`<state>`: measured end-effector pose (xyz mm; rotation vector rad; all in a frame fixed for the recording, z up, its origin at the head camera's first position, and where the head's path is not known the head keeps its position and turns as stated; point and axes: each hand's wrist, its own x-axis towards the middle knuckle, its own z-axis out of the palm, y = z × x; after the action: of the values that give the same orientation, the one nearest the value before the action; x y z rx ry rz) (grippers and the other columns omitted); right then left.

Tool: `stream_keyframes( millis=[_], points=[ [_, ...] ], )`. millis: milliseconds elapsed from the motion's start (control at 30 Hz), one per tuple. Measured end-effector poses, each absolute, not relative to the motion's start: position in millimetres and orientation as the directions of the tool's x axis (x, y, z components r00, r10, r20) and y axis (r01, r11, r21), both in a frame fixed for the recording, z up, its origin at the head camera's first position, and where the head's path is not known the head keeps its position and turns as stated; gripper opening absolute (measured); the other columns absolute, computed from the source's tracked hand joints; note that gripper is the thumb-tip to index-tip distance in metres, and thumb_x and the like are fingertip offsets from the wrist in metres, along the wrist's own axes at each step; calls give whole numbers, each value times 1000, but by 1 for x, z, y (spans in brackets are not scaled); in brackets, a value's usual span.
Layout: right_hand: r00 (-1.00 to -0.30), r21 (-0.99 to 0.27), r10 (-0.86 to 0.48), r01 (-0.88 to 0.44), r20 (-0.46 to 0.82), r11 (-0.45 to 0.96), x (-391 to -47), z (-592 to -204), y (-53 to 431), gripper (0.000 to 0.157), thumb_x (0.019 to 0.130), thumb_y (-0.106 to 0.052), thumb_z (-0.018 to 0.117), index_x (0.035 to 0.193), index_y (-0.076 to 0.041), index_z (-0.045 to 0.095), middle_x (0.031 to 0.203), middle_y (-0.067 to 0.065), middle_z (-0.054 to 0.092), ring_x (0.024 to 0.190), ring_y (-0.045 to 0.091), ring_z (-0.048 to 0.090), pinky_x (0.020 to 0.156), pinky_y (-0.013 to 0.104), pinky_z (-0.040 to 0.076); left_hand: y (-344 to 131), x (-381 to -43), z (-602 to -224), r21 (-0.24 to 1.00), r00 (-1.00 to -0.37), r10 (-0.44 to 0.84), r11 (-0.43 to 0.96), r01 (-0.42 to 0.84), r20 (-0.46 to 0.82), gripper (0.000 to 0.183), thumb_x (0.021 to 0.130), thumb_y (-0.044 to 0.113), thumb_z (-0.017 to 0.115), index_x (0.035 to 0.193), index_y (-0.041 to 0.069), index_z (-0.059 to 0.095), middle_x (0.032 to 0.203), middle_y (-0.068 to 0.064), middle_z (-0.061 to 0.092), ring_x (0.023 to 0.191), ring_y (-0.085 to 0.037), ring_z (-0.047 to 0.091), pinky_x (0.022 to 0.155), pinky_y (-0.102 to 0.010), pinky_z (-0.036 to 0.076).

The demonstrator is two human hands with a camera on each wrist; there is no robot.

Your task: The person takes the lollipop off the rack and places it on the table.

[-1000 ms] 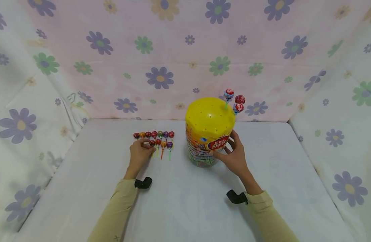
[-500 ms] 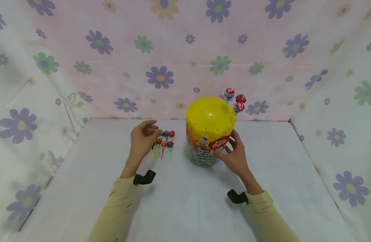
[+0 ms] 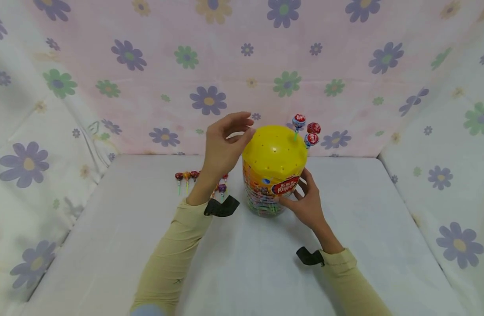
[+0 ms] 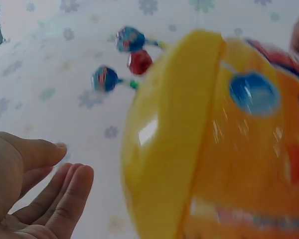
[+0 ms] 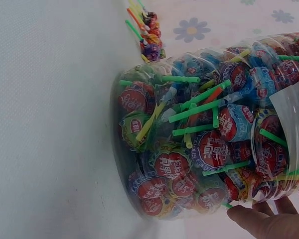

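A clear lollipop jar [image 3: 261, 197] with a yellow lid [image 3: 275, 151] stands on the table, filled with wrapped lollipops. My right hand [image 3: 305, 206] grips its right side, thumb in front; the right wrist view shows fingertips [image 5: 254, 219] against the clear wall. Three lollipops [image 3: 299, 120] stick out of the lid's right rim, heads outward. My left hand [image 3: 227, 142] hovers at the lid's upper left, its fingers loosely bent. In the left wrist view, a gap parts the thumb and fingers of the left hand [image 4: 45, 194], and nothing shows between them.
Rows of loose lollipops [image 3: 186, 176] lie on the white tablecloth [image 3: 119, 228] left of the jar, partly hidden by the left forearm. A flowered curtain [image 3: 159, 87] hangs behind the table and along both sides.
My left hand has left the lollipop rows and moved up and right to the jar's lid. The right hand keeps its grip on the jar, which has not moved.
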<state>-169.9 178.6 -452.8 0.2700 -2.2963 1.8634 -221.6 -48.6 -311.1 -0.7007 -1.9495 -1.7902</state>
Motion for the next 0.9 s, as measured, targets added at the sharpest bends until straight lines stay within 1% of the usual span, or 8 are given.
stream_keyframes(
  millis=[33,133,233,467,567,733,833,900],
  points=[
    [-969,-948,-29,-248,247,200,-173,-458,180,97,82,4,81,160,-10,26,156,17,36,145,41,39,113,60,39,-42,-221,-307,799,-798,115,50,599,591,32,93,-2,69,125,-5,67,114,-21,71,99,-26,71,85,-29,61],
    [-967,-946,-24,-252,252,204,-174,-463,182,96,82,1,83,159,-14,28,156,13,38,145,38,40,114,58,40,-24,-221,-298,813,-804,181,35,581,567,33,93,-2,69,126,-6,66,118,-21,70,103,-29,71,89,-32,61],
    [-968,-946,-17,-249,251,209,-174,-463,182,95,82,-4,84,158,-17,30,156,9,39,145,35,41,113,56,41,-10,-222,-294,828,-811,231,38,560,538,34,94,-1,69,127,-5,66,121,-21,69,107,-28,70,92,-31,60],
    [-967,-945,-11,-250,254,212,-173,-461,181,93,82,-5,85,158,-16,32,154,9,41,143,35,43,112,56,42,14,-227,-293,833,-805,306,64,550,508,35,94,-1,69,129,-5,64,121,-20,70,110,-26,70,93,-24,58],
    [-966,-943,-10,-254,257,214,-173,-462,182,92,83,-5,84,158,-16,31,154,10,40,144,36,43,113,56,42,21,-228,-293,824,-791,317,50,564,522,34,93,-3,69,127,-7,64,117,-21,71,107,-27,72,91,-24,58],
    [-967,-946,-13,-250,253,208,-173,-462,182,92,83,-2,83,158,-13,30,154,14,39,144,39,41,113,57,41,29,-231,-295,796,-770,299,54,603,564,31,92,-5,70,122,-8,66,112,-21,73,103,-27,73,89,-23,59],
    [-969,-947,-12,-242,245,211,-173,-461,182,92,83,-1,83,158,-13,30,153,13,39,144,39,41,113,57,41,33,-233,-296,783,-761,283,52,619,583,30,93,-5,69,123,-7,67,112,-19,73,102,-25,73,88,-23,59],
    [-969,-947,-12,-243,246,212,-174,-461,182,93,83,-1,83,158,-13,30,153,13,39,144,38,41,113,56,41,34,-233,-296,775,-751,263,19,632,606,32,93,-5,68,125,-6,66,113,-20,72,102,-25,72,88,-23,59]
  ],
)
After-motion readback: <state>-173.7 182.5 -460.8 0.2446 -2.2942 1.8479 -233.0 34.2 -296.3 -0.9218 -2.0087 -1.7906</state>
